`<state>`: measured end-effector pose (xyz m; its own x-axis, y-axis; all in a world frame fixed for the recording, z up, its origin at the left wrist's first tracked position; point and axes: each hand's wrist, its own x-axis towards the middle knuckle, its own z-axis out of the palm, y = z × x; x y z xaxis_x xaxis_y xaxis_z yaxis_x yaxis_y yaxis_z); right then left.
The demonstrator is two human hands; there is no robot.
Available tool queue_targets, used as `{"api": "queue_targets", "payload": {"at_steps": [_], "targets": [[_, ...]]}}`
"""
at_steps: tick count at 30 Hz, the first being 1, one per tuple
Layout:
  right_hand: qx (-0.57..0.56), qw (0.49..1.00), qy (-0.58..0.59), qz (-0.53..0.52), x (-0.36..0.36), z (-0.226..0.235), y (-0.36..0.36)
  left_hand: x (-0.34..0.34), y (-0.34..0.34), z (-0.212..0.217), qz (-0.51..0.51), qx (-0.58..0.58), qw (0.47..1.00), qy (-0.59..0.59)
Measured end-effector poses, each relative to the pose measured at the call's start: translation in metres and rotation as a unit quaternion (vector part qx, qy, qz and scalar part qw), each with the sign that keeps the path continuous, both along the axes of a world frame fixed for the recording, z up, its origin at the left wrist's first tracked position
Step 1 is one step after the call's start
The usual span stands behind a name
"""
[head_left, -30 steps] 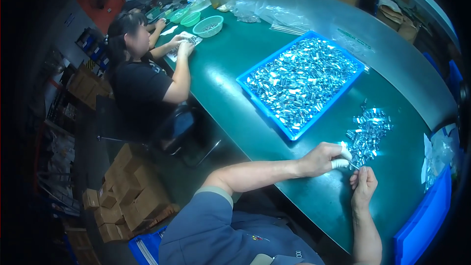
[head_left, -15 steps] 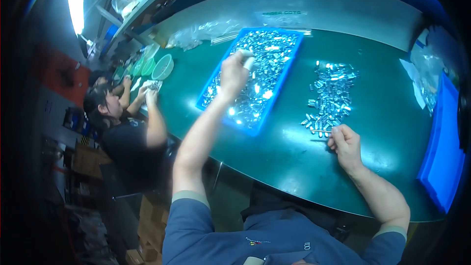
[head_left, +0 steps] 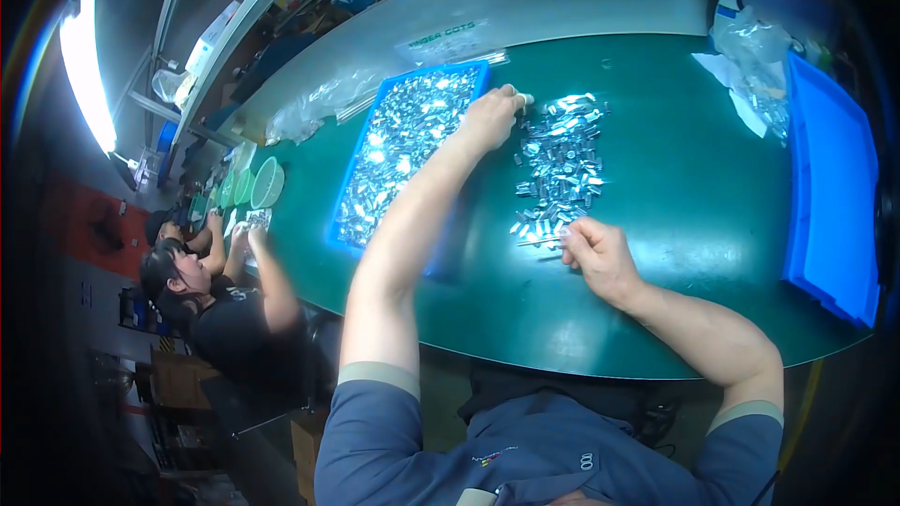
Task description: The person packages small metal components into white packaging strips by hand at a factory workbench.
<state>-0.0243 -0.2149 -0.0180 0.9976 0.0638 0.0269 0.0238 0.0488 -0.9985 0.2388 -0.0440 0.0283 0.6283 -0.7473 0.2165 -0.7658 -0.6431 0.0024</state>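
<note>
Pinching a thin rod (head_left: 538,243) in your right hand (head_left: 602,259), right of centre, your left hand (head_left: 493,118) at upper middle, grip unclear, near metal pieces (head_left: 564,161)

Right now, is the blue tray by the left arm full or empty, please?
Full: shiny metal pieces cover the blue tray wherever its inside shows.

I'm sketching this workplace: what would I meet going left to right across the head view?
Bright tube lamp, large pale-green bowl, blue tray of metal parts, loose metal parts, crumpled clear plastic, blue plastic piece.
</note>
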Motion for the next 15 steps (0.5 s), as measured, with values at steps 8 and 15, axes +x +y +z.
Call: {"api": "queue_targets", "payload": {"at_steps": [8, 15], "targets": [[0.004, 0.999, -0.036, -0.012, -0.005, -0.004, 0.003, -0.030, 0.013, -0.005, 0.032, 0.010, 0.999, -0.005], [0.018, 1.000, -0.003, -0.019, -0.002, -0.001, -0.005, -0.142, 0.025, 0.013, 0.129, -0.408, 0.844, 0.323]]}}
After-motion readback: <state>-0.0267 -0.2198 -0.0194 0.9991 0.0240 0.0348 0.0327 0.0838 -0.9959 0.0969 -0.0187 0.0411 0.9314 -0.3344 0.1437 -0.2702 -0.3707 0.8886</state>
